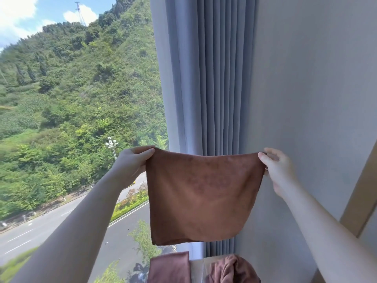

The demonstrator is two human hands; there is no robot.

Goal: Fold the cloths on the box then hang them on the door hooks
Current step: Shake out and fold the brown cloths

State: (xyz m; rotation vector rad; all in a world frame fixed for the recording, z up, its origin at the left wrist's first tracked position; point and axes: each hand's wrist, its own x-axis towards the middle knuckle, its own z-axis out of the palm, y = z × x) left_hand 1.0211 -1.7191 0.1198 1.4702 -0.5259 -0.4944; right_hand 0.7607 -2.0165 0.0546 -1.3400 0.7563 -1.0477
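A brown cloth (204, 193) hangs spread out in the air in front of me, in front of the curtain. My left hand (132, 162) pinches its top left corner. My right hand (279, 170) pinches its top right corner. Below, at the bottom edge, a flat brown cloth (169, 268) and a crumpled brown cloth (230, 270) lie on the pale box (196, 270), only part of which shows. No door hooks are in view.
A large window (71, 119) fills the left, looking onto a green hillside and a road. Grey curtains (204, 78) hang in the middle, a grey wall (316, 88) is on the right, and a wooden frame edge (359, 197) stands at far right.
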